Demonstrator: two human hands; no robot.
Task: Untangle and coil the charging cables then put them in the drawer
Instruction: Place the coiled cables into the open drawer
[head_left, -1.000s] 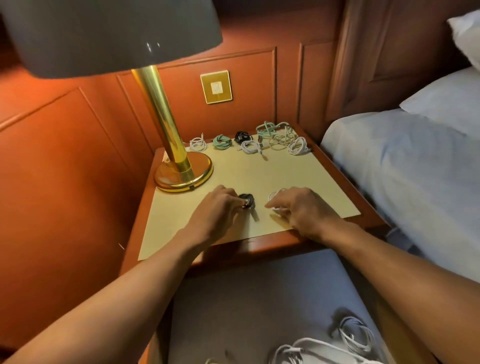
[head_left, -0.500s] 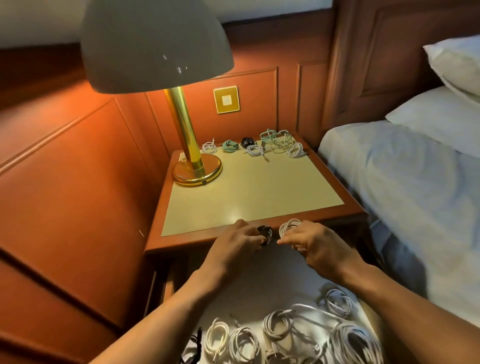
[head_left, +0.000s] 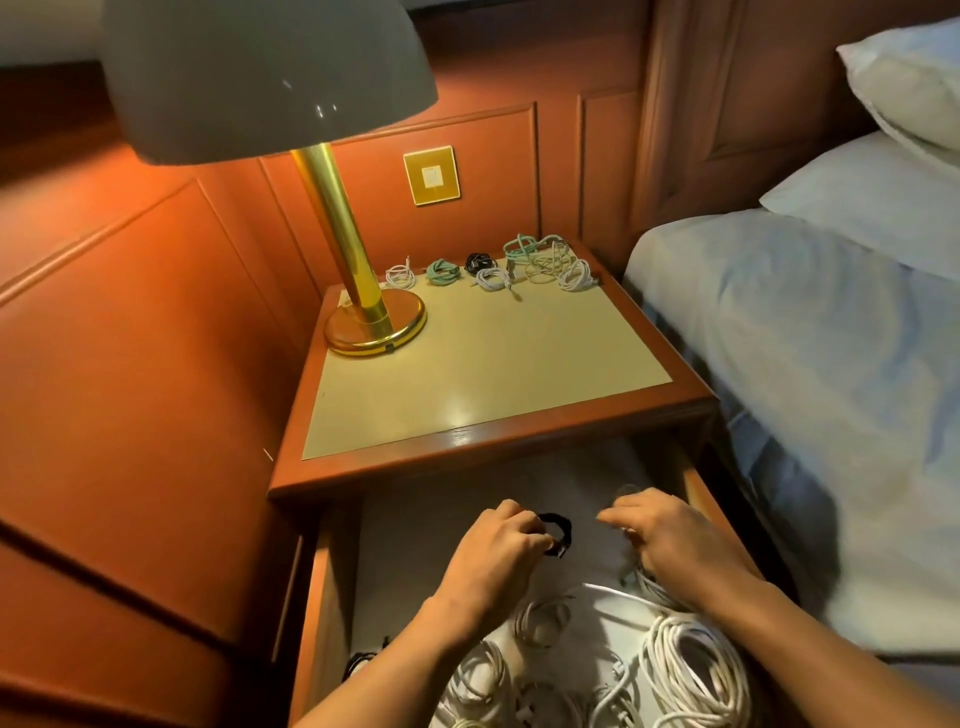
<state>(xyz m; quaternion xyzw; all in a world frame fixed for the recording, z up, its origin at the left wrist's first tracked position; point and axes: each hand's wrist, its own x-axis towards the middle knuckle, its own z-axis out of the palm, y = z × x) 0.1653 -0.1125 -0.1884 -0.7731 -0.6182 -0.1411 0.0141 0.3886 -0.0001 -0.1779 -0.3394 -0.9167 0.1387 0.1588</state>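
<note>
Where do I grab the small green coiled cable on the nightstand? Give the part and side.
Pinch the near rim of the small green coiled cable, coming from above and in front. It lies flat; a small white coiled cable and a black coiled cable sit close on either side, the wall is behind, and bare cream tabletop only in front.

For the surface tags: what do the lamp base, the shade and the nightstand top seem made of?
Lamp base: polished brass-like metal, by its gold mirror shine.
Shade: glossy grey, metal or plastic; sharp highlights.
Nightstand top: smooth cream panel, perhaps laminate, with a soft glare, framed in varnished reddish wood.
</note>
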